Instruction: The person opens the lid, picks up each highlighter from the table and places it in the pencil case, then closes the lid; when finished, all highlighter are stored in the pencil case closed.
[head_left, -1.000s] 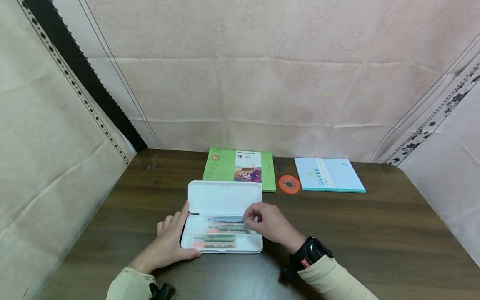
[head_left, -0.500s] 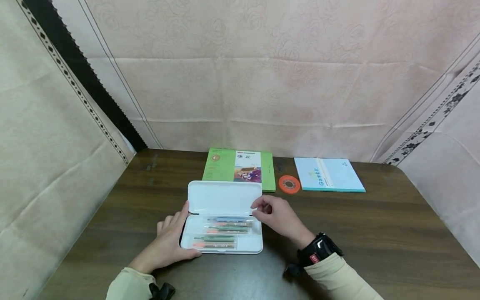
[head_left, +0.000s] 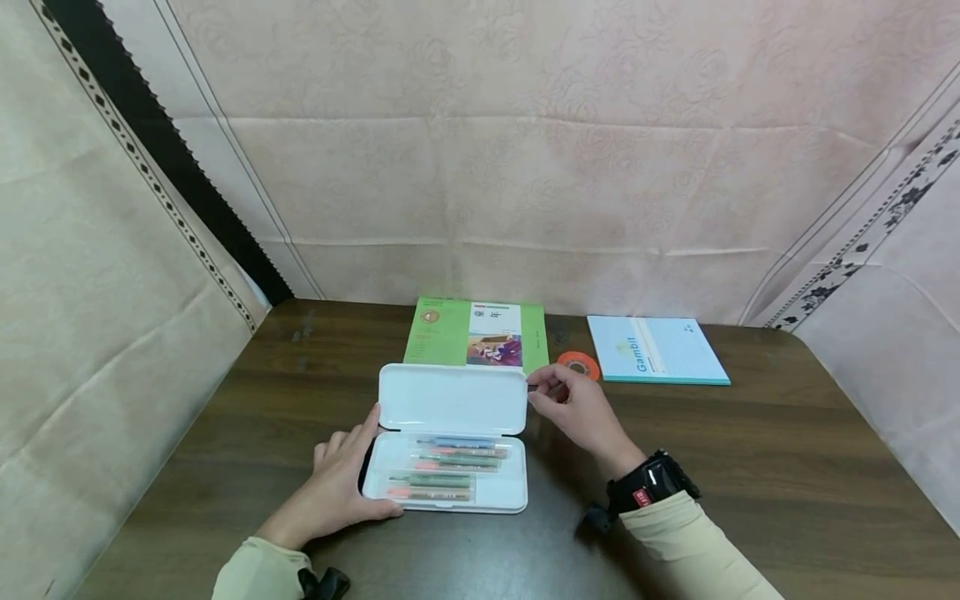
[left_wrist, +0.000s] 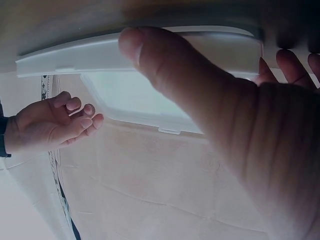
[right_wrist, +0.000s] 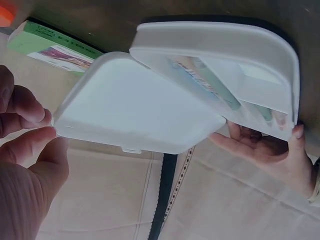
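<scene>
A white pencil case (head_left: 501,493) lies in front of me with its lid (head_left: 453,402) raised at the back. Several pens (head_left: 459,460) in green, pink and blue tones lie lengthwise inside it. My left hand (head_left: 341,479) holds the case's left end, thumb along the front edge and fingers at the left side. At the right edge of the lid is my right hand (head_left: 576,410), its thumb and fingertips pinching near the corner. In the right wrist view, those fingertips (right_wrist: 46,119) meet the lid's outer corner, with the pens partly hidden by the case wall.
Behind the lid lies a green book (head_left: 435,333), partly covered by it. An orange ring-shaped disc (head_left: 579,360) sits right of the book, partly behind my right hand. Farther right is a light blue notebook (head_left: 660,350). A pale patterned cloth (head_left: 480,167) hangs beyond the wooden table (head_left: 300,400).
My right hand has moved from over the pens outward to the right and back, up to the lid's right edge. My left hand has stayed on the case's left end.
</scene>
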